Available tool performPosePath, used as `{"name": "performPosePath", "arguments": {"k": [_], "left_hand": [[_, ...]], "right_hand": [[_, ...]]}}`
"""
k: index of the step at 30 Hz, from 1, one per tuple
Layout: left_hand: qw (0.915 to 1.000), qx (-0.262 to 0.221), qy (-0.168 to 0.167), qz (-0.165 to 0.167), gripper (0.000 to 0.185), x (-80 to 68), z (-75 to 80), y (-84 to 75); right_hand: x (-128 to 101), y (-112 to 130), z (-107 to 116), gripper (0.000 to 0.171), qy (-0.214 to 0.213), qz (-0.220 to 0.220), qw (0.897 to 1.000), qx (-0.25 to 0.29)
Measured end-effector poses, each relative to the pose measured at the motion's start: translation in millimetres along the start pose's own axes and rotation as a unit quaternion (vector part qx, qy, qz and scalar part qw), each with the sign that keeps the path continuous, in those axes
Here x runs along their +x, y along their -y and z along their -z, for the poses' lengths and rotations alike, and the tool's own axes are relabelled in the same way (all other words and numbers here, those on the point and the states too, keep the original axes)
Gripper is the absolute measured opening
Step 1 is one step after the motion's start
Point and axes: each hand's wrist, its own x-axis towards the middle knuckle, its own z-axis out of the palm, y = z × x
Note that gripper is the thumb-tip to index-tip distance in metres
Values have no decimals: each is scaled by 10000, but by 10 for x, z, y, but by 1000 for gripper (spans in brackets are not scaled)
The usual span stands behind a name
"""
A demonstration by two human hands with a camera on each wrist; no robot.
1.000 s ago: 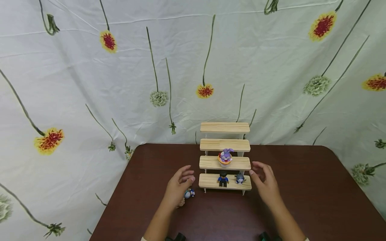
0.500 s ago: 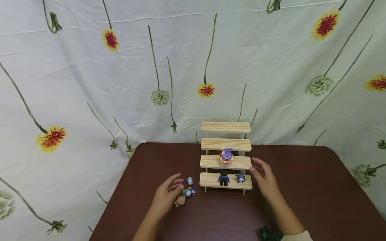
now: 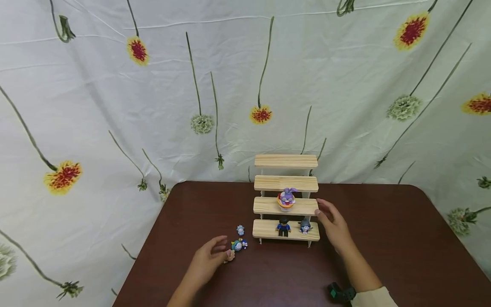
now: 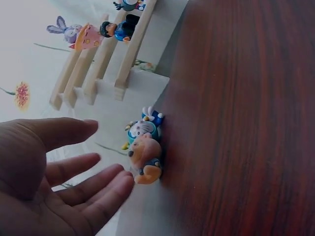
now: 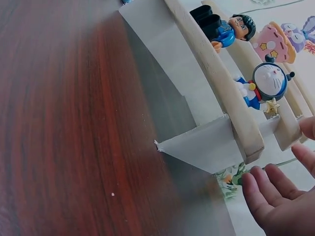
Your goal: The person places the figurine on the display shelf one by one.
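Fingers of left hand (image 3: 207, 261) lie relaxed beside orange figurine (image 3: 229, 255).

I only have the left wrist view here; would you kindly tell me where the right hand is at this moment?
Observer: The right hand is beside the right end of the wooden step shelf, with its fingers relaxed and nothing in its grip.
Operator: Thank you. What stands at that end of the lowest step?
Observer: A blue-and-white cat figure stands upright there, close to the end of the step.
Operator: Is there anything on the table besides the orange figure and the round blue figure by the left hand?
Observer: Yes, a small pale blue figure stands apart from them, just off the shelf's left end.
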Motion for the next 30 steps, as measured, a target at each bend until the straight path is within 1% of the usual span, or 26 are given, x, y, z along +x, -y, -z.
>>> {"name": "performPosePath", "arguments": {"k": [4,7,9,12,17,21,24,27,30], "left_hand": [[9995,280,81,85,55,-20,-8,14],[9992,402,74,39,55,-28,-12,25],[9990,434,102,-6,54,-32,-16,38],[9989,394,232,-78,53,-37,-22,65],[9984,333,419,-171,48,-37,-26,110],[9981,360,456,-215,45,-27,-29,127],[9977,472,462,-178,45,-22,-28,129],[9970,611,455,-162,44,-20,-26,128],[9968,652,427,-195,42,-21,-24,127]], "right_hand": [[16,-12,-11,48,101,18,9998,175],[25,-24,-17,48,144,36,9997,169],[26,-30,-21,48,156,13,9998,131],[27,-48,-25,48,135,-73,9998,124],[20,-66,-36,49,142,-335,9992,188],[15,-70,-49,51,152,-524,9984,166],[15,-71,-55,52,168,-618,9978,171],[17,-74,-61,53,191,-660,9974,199],[17,-80,-69,53,174,-653,9976,168]]}}
